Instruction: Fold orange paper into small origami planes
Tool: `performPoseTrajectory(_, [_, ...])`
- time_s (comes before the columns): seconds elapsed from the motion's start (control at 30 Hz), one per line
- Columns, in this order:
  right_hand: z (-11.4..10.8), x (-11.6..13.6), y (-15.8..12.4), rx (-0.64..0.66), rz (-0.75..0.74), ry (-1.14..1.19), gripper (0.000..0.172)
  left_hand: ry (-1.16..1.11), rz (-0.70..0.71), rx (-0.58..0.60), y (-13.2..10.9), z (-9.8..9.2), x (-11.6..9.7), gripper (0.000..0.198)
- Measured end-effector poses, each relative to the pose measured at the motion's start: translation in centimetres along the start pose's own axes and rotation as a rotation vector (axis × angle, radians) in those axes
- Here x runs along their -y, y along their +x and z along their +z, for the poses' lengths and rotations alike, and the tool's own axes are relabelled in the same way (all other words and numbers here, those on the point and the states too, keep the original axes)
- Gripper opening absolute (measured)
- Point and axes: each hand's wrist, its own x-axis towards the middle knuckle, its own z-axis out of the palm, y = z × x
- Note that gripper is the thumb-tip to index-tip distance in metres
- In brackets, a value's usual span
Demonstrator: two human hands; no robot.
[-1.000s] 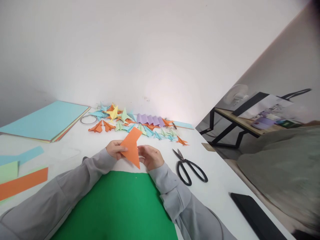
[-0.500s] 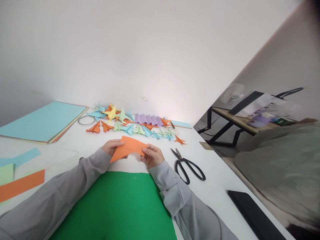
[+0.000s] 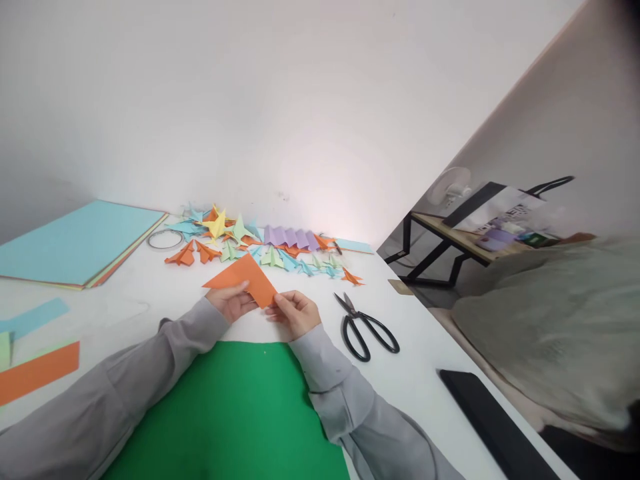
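Note:
An orange sheet of paper [image 3: 249,272] is held up between my two hands, its top corner pointing away from me. My left hand [image 3: 231,301] grips its lower left part, thumb on the front face. With thumb and fingers, my right hand [image 3: 298,315] pinches the lower right corner. Beneath my forearms a green sheet [image 3: 235,407] covers the near part of the table. Black-handled scissors [image 3: 361,327] lie partly open to the right of my right hand. Folded paper figures [image 3: 217,225] in several colours, with a purple pleated strip [image 3: 291,237], sit beyond my hands.
A stack of large coloured sheets [image 3: 85,240] lies at the back left, beside a wire coil [image 3: 165,239]. Orange [image 3: 43,370] and blue paper strips [image 3: 40,318] rest at the left. A black flat object [image 3: 495,423] lies along the right table edge. A side table [image 3: 450,233] stands beyond.
The orange paper has turned in my hands, so its corner now points up and its left end reaches further out. My right hand has moved slightly left. The whole view has shifted a little.

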Motion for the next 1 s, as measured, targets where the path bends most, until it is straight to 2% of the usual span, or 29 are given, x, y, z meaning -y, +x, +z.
performPoseTrajectory(0.13, [-3.9,1.2,-0.9,-0.268,-0.302,-0.627,0.012,-0.08,0.062,-0.151,-0.4,0.7,-0.4,0.017])
performPoseTrajectory(0.23, [-8.1,1.9,-2.3,-0.448,-0.425,-1.157,0.024,-0.102,0.06,-0.16,-0.7,1.0,-0.4,0.02])
performPoseTrajectory(0.3, [-10.8,2.0,-3.1,-0.563,-0.342,-1.415,0.032,-0.108,0.048,-0.135,-0.8,1.0,-0.3,0.022])
performPoseTrajectory(0.33, [-11.9,2.0,-3.4,-0.58,-0.285,-1.497,0.037,-0.11,0.048,-0.128,-0.8,0.9,-0.3,0.023])
performPoseTrajectory(0.4, [-13.7,1.9,-3.8,-0.52,-0.146,-1.552,0.044,-0.105,0.041,-0.121,-0.6,0.7,-0.2,0.026])
performPoseTrajectory(0.43, [-14.2,1.9,-3.8,-0.461,-0.068,-1.556,0.045,-0.094,0.035,-0.127,-0.5,0.6,-0.2,0.027])
performPoseTrajectory(0.47, [-14.6,1.8,-3.8,-0.456,-0.033,-1.565,0.046,-0.079,0.03,-0.138,-0.5,0.5,-0.2,0.028])
performPoseTrajectory(0.57, [-14.4,2.0,-3.7,-0.479,-0.05,-1.564,0.044,-0.041,0.026,-0.162,-0.3,0.5,-0.2,0.027])
performPoseTrajectory(0.67, [-12.9,2.2,-3.6,-0.535,-0.09,-1.332,0.047,-0.052,0.042,-0.182,-0.4,0.7,-0.3,0.017])
performPoseTrajectory(0.73, [-11.4,2.6,-3.3,-0.534,-0.078,-1.011,0.053,-0.078,0.057,-0.21,-0.5,0.9,-0.3,0.011])
performPoseTrajectory(0.77, [-10.5,2.8,-3.1,-0.489,-0.059,-0.789,0.055,-0.091,0.064,-0.226,-0.5,0.9,-0.4,0.009])
performPoseTrajectory(0.83, [-8.3,3.5,-2.6,-0.336,0.066,-0.354,0.057,-0.118,0.072,-0.257,-0.5,1.0,-0.5,0.009])
performPoseTrajectory(0.9, [-5.9,4.2,-1.9,-0.092,0.28,0.069,0.049,-0.159,0.09,-0.291,-0.5,1.0,-0.7,0.011])
performPoseTrajectory(0.93, [-4.6,4.4,-1.6,0.037,0.407,0.253,0.046,-0.19,0.103,-0.311,-0.4,0.9,-0.9,0.013])
performPoseTrajectory(1.0, [-2.4,4.3,-1.2,0.241,0.559,0.538,0.045,-0.254,0.128,-0.347,-0.4,0.7,-1.2,0.018])
